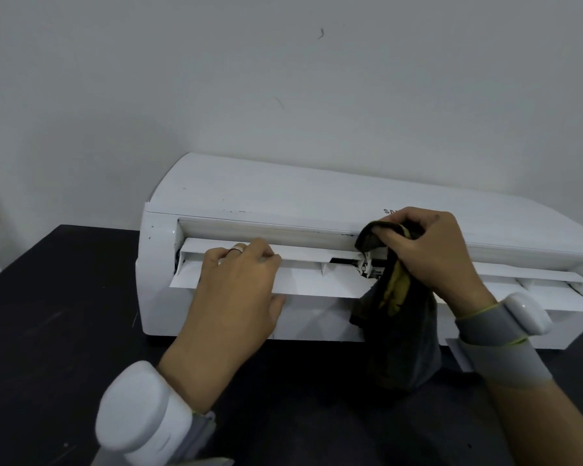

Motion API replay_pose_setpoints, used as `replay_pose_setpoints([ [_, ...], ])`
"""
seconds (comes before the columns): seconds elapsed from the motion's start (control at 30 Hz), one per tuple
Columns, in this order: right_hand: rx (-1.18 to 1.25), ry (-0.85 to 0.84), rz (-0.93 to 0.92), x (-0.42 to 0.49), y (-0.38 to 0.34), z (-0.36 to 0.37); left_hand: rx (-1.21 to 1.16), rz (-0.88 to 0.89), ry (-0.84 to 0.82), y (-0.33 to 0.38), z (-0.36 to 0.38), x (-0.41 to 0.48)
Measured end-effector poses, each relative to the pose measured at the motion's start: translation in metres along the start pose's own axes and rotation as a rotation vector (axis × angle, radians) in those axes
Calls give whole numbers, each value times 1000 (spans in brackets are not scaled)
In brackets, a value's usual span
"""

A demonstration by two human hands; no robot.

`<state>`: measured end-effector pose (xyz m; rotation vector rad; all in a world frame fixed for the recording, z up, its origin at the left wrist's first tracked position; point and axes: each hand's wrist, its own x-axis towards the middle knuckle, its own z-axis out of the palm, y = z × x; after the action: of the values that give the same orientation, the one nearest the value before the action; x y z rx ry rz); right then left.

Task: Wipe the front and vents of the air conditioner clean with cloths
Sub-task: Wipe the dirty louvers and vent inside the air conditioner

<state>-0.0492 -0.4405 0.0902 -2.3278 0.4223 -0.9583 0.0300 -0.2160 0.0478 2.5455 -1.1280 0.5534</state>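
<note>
While the left hand (236, 287) clasps the vent flap (317, 280), the right hand (431, 250) grips a limp cloth (401, 331).
The flap seems thin and brittle: support its edge gently.

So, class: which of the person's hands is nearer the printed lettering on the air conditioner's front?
Right. The right hand, gripping the dark cloth, sits just beside and below the lettering; the left hand holds the vent flap well off to its left.
</note>
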Motion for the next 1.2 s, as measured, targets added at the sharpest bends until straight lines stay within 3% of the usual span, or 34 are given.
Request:
replay_pose_setpoints([
  [0.3, -245, 94, -154, -3, -10, 19, 38, -33, -26, 6, -2, 1],
  [0.6, -164, 27, -231, -9, -69, 80, -83, 24, -155, -9, -43, -18],
  [0.97, -157, -61, -377, -15, -141, 167, -224, -315, -356, -77, -87, -32],
  [1.2, -159, -56, -290, -15, -118, 135, -245, -300, -244, -78, -80, -22],
])
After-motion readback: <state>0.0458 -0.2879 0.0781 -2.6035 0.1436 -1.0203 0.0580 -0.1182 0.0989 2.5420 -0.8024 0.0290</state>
